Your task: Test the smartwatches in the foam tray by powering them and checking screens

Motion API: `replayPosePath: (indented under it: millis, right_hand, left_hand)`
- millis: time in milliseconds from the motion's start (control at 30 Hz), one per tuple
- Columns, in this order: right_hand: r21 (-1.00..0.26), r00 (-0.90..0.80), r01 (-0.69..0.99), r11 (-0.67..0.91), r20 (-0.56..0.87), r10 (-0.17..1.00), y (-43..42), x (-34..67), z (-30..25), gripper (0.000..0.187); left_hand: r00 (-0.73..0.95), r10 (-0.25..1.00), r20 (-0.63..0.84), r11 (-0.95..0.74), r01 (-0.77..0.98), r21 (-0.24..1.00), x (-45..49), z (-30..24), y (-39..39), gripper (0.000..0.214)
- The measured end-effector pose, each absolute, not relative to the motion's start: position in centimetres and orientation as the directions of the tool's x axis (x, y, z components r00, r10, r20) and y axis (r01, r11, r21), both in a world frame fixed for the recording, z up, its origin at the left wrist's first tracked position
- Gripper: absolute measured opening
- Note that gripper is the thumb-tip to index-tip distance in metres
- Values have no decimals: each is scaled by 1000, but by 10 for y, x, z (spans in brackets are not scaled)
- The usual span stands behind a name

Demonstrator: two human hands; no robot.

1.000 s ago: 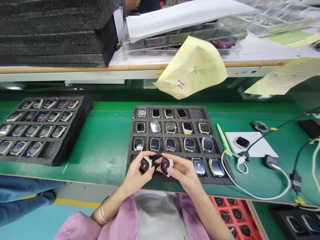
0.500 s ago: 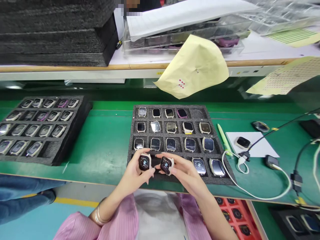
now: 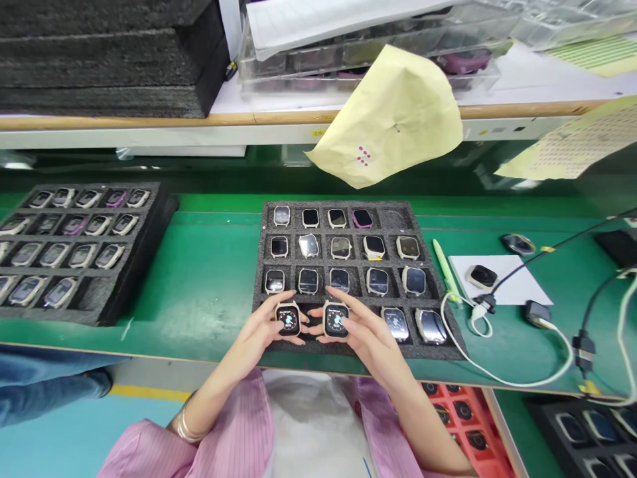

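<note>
Head view: left hand pinches left watch, right hand pinches right watch, both faces up, side by side, just apart, low over near row of the tray, directly beneath the fingertips

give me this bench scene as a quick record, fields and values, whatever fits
left hand: holds a lit smartwatch body, screen up
right hand: holds a second lit smartwatch body, screen up
position: both over the front row of the middle foam tray
tray contents: strapless watch bodies in four rows; back right pocket looks empty
to the left: second foam tray of watches
to the right: green pen, white cable, paper sheet
</note>
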State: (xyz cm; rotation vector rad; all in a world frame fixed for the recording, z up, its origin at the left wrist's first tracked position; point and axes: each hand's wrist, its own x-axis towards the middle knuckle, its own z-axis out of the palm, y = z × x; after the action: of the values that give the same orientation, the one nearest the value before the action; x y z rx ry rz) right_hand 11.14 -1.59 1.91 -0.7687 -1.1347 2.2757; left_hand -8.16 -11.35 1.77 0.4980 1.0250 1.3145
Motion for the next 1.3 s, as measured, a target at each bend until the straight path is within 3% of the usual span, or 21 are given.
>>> replayPosePath:
  millis: [267,567,633,733,800,900,1000,1100,1167,1233,1300]
  right_hand:
    - [-849,-703,-206,-486,-217,677,-19,109,14,42]
    - [-915,-657,-138,-380,-202,727,-23,107,18,38]
    - [-932,-689,-134,-338,-157,708,-24,107,19,47]
    - [-969,-753,-80,-236,-96,650,-24,104,17,64]
    - [-999,-779,42,-27,-50,625,-23,100,15,60]
    - [-859,-830,242,451,57,555,-18,95,17,56]
    - [-628,-867,341,700,78,492,-10,103,26,56]
    - [-438,-808,514,738,41,587,-4,123,34,24]
    - [-343,-746,619,707,26,666,-4,134,33,22]
    - [-348,-691,670,656,31,722,-9,138,24,25]
    - [-444,-621,689,573,48,783,-17,136,11,26]
  left_hand:
    - [-91,940,-329,253,-459,852,-79,18,-110,53]
    - [-112,946,-303,244,-370,897,-77,20,-110,53]
    - [-127,946,-297,233,-366,901,-79,19,-112,52]
    - [-203,939,-279,185,-385,904,-86,16,-114,51]
    - [-269,925,-267,146,-397,906,-91,16,-115,51]
    - [-329,906,-267,127,-389,912,-95,16,-115,52]
    - [-308,913,-269,137,-387,912,-91,13,-115,52]
    - [-281,928,-246,127,-382,915,-82,6,-113,51]
    - [-274,937,-218,112,-357,927,-76,2,-111,49]
    - [-264,945,-192,105,-312,944,-74,0,-110,46]
    - [-254,951,-178,113,-251,961,-76,1,-111,44]
